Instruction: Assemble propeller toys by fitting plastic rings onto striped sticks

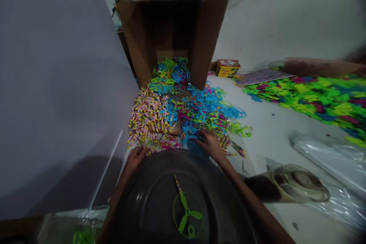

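Note:
My right hand (210, 143) is closed, thumb and fingers pinching a blurred blue ringed propeller (190, 137) at the near edge of the pile. On the other side, my left hand (136, 157) has its fingers curled beside the small striped sticks (150, 110); what they hold, if anything, I cannot make out. Between my forearms sits a dark basin (148, 190). Inside it lie a green ringed propeller (187, 211) and a striped stick (177, 183). More blue and green ringed propellers (208, 101) are heaped beyond my hands.
A cardboard box (211, 38) on its side spills propellers toward me. A grey panel (63, 84) borders the left. At right are a green, blue and pink heap of plastic pieces (317, 95), a clear cylindrical container (288, 183) and plastic bags (328, 156). A yellow tub (227, 69) stands behind.

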`<state>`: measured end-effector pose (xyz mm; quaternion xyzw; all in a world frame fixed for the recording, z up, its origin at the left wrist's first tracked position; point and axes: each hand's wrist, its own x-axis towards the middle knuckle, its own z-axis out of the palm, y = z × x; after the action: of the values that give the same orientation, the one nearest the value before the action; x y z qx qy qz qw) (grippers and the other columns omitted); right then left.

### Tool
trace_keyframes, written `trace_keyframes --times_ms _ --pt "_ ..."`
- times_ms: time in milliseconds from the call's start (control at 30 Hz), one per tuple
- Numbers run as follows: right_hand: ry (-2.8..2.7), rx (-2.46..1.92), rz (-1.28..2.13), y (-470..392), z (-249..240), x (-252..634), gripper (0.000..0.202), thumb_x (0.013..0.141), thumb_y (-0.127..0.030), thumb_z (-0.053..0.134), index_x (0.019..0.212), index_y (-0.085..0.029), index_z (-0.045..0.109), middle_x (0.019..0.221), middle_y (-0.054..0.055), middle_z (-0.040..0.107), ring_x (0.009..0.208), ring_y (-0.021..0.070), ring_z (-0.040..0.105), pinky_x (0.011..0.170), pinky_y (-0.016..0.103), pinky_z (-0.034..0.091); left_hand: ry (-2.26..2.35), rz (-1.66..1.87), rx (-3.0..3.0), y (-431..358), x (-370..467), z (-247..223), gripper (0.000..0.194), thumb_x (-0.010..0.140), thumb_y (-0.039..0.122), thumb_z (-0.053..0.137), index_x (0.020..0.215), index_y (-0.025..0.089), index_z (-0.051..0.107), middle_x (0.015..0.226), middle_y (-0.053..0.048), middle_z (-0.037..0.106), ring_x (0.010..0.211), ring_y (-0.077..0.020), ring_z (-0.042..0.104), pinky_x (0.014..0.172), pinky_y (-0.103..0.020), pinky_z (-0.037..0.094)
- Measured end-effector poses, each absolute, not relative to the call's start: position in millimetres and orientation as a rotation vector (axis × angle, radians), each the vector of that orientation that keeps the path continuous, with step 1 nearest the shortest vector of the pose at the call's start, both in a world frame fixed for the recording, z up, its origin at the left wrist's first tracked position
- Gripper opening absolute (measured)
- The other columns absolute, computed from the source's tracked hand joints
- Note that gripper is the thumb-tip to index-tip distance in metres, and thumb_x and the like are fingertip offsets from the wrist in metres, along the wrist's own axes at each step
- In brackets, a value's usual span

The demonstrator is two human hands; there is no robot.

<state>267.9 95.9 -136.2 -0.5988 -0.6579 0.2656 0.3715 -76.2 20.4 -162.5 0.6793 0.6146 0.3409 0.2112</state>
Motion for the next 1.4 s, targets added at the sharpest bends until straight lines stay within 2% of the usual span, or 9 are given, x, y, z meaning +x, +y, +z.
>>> trace_keyframes --times_ms 67,167,267,333,433,633,867,1200,1400 --pt "-1.502 -1.472 0.755 97 -130 269 0.035 0.069 -0.055 0.072 0.075 -0.022 0.061 0.089 0.009 0.069 0.097 0.0309 0.062 0.097 0.049 0.045 1.705 0.931 1.967 24 -72 -168 0.023 0.084 0.039 0.057 0.096 0.030 0.074 0.097 -0.008 0.072 0.095 -0.0312 0.066 0.089 -0.044 0.053" --pt "-1.336 -1.395 0.872 94 -110 269 0.039 0.078 -0.061 0.061 0.084 -0.022 0.056 0.084 0.006 0.069 0.080 0.0245 0.066 0.074 0.041 0.055 1.725 0.985 1.996 28 -69 -165 0.024 0.089 0.042 0.053 0.093 0.027 0.071 0.090 -0.006 0.071 0.090 -0.0289 0.066 0.087 -0.042 0.053" --pt "-1.016 -1.181 1.184 81 -82 265 0.042 0.073 -0.049 0.075 0.099 -0.024 0.055 0.092 0.003 0.071 0.075 0.0201 0.069 0.061 0.031 0.057 1.775 1.073 1.865 29 -68 -148 0.026 0.087 0.047 0.057 0.090 0.024 0.069 0.086 -0.006 0.070 0.084 -0.0268 0.067 0.077 -0.039 0.054" --pt "-0.833 -1.080 1.330 69 -64 260 0.052 0.063 -0.038 0.086 0.105 -0.025 0.057 0.093 0.001 0.072 0.076 0.0184 0.069 0.060 0.029 0.058 1.744 1.168 1.628 25 -66 -125 0.034 0.084 0.052 0.060 0.093 0.020 0.065 0.083 -0.005 0.069 0.078 -0.0241 0.067 0.069 -0.034 0.054" --pt "-0.732 -1.040 1.430 50 -45 249 0.055 0.057 -0.029 0.090 0.104 -0.023 0.062 0.089 -0.002 0.070 0.079 0.0169 0.069 0.061 0.027 0.060 1.531 1.265 1.410 12 -51 -78 0.039 0.087 0.054 0.059 0.104 0.018 0.060 0.079 -0.003 0.068 0.073 -0.0183 0.065 0.069 -0.028 0.053" --pt "-0.688 -0.988 1.668 9 -24 212 0.049 0.059 -0.026 0.091 0.102 -0.020 0.070 0.089 0.000 0.073 0.074 0.0152 0.070 0.067 0.026 0.059 1.323 1.111 1.457 -21 12 -12 0.028 0.093 0.044 0.058 0.110 0.023 0.064 0.088 0.000 0.069 0.074 -0.0122 0.063 0.069 -0.021 0.052" --pt "-0.672 -0.987 1.802 -16 -9 197 0.030 0.061 -0.030 0.091 0.080 -0.017 0.071 0.081 0.002 0.074 0.069 0.0166 0.070 0.063 0.028 0.058 1.220 1.176 1.414 -29 25 1 0.020 0.089 0.036 0.065 0.104 0.022 0.068 0.088 0.000 0.068 0.071 -0.0093 0.062 0.061 -0.017 0.051" --pt "-0.577 -0.950 1.686 -23 -5 193 0.039 0.061 -0.028 0.091 0.087 -0.018 0.064 0.080 -0.001 0.073 0.066 0.0143 0.071 0.062 0.024 0.059 1.205 1.142 1.339 -46 28 0 0.018 0.092 0.039 0.062 0.093 0.020 0.062 0.067 0.005 0.058 0.059 -0.0081 0.053 0.053 -0.017 0.045" --pt "-0.539 -1.089 1.626 -26 -8 185 0.051 0.049 -0.030 0.096 0.083 -0.019 0.060 0.071 0.001 0.072 0.059 0.0179 0.070 0.060 0.029 0.061 1.196 1.041 1.472 -44 20 0 0.020 0.096 0.039 0.055 0.089 0.020 0.058 0.077 0.001 0.063 0.066 -0.0103 0.055 0.054 -0.020 0.039"
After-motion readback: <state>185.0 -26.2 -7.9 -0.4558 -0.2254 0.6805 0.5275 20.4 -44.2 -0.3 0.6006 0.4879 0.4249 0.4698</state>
